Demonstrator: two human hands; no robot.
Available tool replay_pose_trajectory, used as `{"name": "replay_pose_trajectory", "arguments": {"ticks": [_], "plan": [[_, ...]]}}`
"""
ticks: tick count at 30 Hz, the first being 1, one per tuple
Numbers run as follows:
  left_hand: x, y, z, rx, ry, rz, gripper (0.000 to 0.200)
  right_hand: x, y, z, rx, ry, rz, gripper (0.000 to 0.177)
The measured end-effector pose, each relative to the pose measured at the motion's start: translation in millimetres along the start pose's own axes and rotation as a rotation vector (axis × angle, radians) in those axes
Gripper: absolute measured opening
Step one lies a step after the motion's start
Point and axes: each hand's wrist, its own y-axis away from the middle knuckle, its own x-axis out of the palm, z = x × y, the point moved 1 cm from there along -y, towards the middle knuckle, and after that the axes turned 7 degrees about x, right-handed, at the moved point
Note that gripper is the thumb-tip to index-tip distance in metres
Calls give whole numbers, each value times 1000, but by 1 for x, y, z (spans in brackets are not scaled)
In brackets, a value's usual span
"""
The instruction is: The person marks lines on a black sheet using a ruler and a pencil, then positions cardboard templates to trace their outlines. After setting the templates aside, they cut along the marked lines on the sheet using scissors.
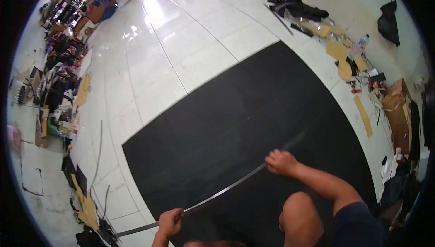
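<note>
A long, thin metal ruler (pixel 225 190) stretches over a large black sheet (pixel 226 106) that lies on the floor. Near the sheet's left edge, my left hand (pixel 171 222) is closed around the ruler, and the ruler's end runs on past it over the white tiles. My right hand (pixel 281 162) grips the same ruler further along, fingers curled, with a blurred stretch of it showing beyond. My bent knee (pixel 302 217) is over the lower part of the sheet.
White tiled floor (pixel 167 34) surrounds the sheet. Along the right wall lie tan pattern pieces (pixel 345 69), a water bottle (pixel 363 41) and a cardboard box (pixel 396 113). Heaped materials (pixel 59 81) line the left wall, with a narrow dark strip (pixel 98 156) on the floor nearby.
</note>
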Motion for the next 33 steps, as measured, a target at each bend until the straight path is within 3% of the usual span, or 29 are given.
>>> {"name": "replay_pose_trajectory", "arguments": {"ticks": [3,5,7,8,11,12,14,17,22,25,28,30,33], "plan": [[-48,-2,-37,54,-119,91,25,-64,26,13,24,-74,47,29],[-72,9,-61,21,-180,41,26,-112,47,26,94,-123,62,28],[-103,12,-104,2,-292,-55,27,-162,67,39,173,-184,91,30],[-134,11,-146,-75,-364,4,30,-192,77,46,214,-207,121,31],[-183,24,-230,-11,-342,-283,67,-257,112,63,342,-290,194,35],[-179,36,-238,-185,-244,-293,59,-274,124,70,399,-312,206,36],[-183,50,-273,-228,-18,-396,57,-306,141,75,498,-351,242,39],[-170,70,-312,-324,151,-304,54,-344,149,70,652,-367,201,43],[-117,75,-303,-498,295,60,62,-380,120,19,807,-252,118,44],[-104,36,-276,-558,311,208,64,-391,95,-22,846,-173,56,45],[-120,-26,-266,-566,323,183,62,-418,64,-49,904,-84,76,45],[-119,-85,-264,-466,355,134,58,-422,44,-79,920,-25,47,47],[-154,-191,-317,-257,354,129,51,-427,-17,-123,964,-42,27,47]]}}
